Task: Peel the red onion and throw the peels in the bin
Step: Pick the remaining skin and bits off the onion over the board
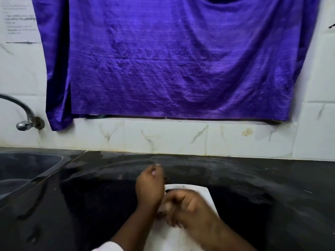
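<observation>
Purple cloth (pixel 172 60), black counter (pixel 90 196), white (grey-veined) tiles (pixel 163 138).

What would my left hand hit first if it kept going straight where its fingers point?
Probably the tiled wall under the purple cloth; your left hand points away across black counter, depth unclear.

1. The indoor light is soft and even; the white tiled wall (pixel 163 138) reads bright, with no hard-edged shadows.
2. The purple cloth (pixel 172 60) has a mild sheen along its creases, and its folds at the left are darker.
3. The black counter (pixel 253 187) is dim and glossy, with pale streaky reflections near its back edge.
4. Motion blur smears the right hand (pixel 186 205) more than the left hand (pixel 149 185); the fingers lose their outlines.
5. The tap (pixel 25 122) shows a small bright glint.
6. Wide-angle distortion bows the counter's back edge and leans the wall lines at the sides; the printed sheet (pixel 18 19) is too soft to read.
</observation>
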`<state>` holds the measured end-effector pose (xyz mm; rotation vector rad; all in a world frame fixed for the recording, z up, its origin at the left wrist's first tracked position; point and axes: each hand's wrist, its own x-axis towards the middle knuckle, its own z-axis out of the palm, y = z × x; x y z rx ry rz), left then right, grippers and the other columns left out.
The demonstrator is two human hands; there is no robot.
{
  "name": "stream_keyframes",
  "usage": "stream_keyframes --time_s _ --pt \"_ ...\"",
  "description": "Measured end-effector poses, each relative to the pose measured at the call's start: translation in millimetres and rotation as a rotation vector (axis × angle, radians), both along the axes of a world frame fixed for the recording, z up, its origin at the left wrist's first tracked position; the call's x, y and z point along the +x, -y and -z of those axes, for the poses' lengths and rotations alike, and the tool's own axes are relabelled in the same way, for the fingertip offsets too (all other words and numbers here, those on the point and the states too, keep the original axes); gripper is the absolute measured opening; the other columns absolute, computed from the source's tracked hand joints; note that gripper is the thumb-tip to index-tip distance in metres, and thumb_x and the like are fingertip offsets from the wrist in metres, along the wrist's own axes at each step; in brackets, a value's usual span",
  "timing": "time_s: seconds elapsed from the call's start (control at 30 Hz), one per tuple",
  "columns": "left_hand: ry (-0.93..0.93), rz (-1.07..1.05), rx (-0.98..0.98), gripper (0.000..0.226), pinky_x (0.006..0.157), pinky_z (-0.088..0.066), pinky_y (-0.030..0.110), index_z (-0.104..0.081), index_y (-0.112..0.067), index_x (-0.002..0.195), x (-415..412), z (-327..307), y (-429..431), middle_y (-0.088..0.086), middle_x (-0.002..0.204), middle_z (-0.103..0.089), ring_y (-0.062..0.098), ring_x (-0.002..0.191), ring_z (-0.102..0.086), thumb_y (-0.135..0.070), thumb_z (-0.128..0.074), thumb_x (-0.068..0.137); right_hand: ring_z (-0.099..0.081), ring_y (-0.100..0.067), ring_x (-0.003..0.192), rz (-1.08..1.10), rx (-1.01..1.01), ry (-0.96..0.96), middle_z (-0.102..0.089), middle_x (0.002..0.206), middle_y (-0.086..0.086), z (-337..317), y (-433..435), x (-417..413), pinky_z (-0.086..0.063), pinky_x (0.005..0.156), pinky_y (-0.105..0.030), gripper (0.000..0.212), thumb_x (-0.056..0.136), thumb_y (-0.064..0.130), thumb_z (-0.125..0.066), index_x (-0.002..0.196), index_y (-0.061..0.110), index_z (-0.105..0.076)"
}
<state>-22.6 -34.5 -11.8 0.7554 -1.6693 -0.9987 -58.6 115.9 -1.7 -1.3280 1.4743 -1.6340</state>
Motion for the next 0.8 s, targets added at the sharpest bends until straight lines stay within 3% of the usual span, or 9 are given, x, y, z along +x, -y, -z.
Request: stream_keyframes --time_s 0.1,0.2,0.27,0.37,0.5,0.63,0.8 --pt "-0.15 0.185 0.145 0.047 0.058 -0.039 0.031 -0.058 -0.015 0.061 -3 1 -2 -0.002 0.055 -0.059 0.019 0.056 -0.051 -0.018 -0.05 0.107 -0.06 -0.008 0.052 0.152 -0.055 0.008 -0.072 0.073 -0.015 6 4 -1 -0.049 0.053 -0.019 0.016 0.086 0.006 -0.071 0.077 0.019 -0.073" --pt "-0.185 0.306 0.397 0.035 0.057 -0.046 0.026 -0.069 -0.001 0.091 -9 5 -24 0.013 0.079 -0.066 0.021 0.067 -0.059 -0.031 -0.053 0.103 -0.067 -0.003 0.066 0.398 -0.074 -0.101 -0.077 0.078 0.0 2 -1 -27 -0.051 0.066 -0.022 0.025 0.089 -0.001 -0.07 0.083 0.022 -0.078" --pt "-0.209 0.299 0.576 0.04 0.058 -0.048 0.028 -0.069 -0.001 0.105 -13 4 -28 0.017 0.09 -0.071 0.023 0.072 -0.066 -0.038 -0.053 0.103 -0.07 -0.001 0.073 0.456 -0.034 -0.207 -0.078 0.083 0.008 5 -7 -31 -0.052 0.071 -0.024 0.028 0.091 0.005 -0.07 0.084 0.03 -0.08" --pt "-0.253 0.297 0.669 0.039 0.059 -0.047 0.029 -0.072 -0.005 0.095 -6 -3 -27 0.013 0.08 -0.071 0.023 0.068 -0.065 -0.038 -0.053 0.103 -0.069 -0.003 0.079 0.556 0.008 -0.396 -0.072 0.084 0.015 11 -3 -26 -0.055 0.074 -0.027 0.015 0.089 0.025 -0.074 0.077 0.034 -0.078" --pt "-0.254 0.412 0.653 0.037 0.079 -0.052 0.043 -0.068 -0.013 0.081 -1 -2 -31 0.017 0.08 -0.069 0.031 0.077 -0.067 -0.042 -0.055 0.101 -0.069 -0.003 0.083 0.637 -0.041 -0.424 -0.071 0.088 0.017 9 -1 -28 -0.055 0.075 -0.024 0.029 0.08 0.009 -0.072 0.087 0.036 -0.074" --pt "-0.181 0.493 0.499 0.048 0.09 -0.055 0.052 -0.062 0.001 0.095 0 1 -32 0.032 0.097 -0.071 0.04 0.089 -0.07 -0.041 -0.044 0.107 -0.072 -0.011 0.085 0.582 -0.173 -0.325 -0.075 0.095 0.012 4 -1 -26 -0.055 0.074 -0.02 0.032 0.083 0.008 -0.077 0.1 0.035 -0.074" --pt "-0.111 0.498 0.308 0.044 0.077 -0.05 0.043 -0.061 0.002 0.093 2 0 -34 0.027 0.088 -0.066 0.028 0.082 -0.062 -0.035 -0.043 0.108 -0.071 -0.011 0.089 0.534 -0.159 -0.419 -0.07 0.098 0.014 2 0 -29 -0.058 0.077 -0.027 0.026 0.083 0.012 -0.078 0.096 0.034 -0.075"
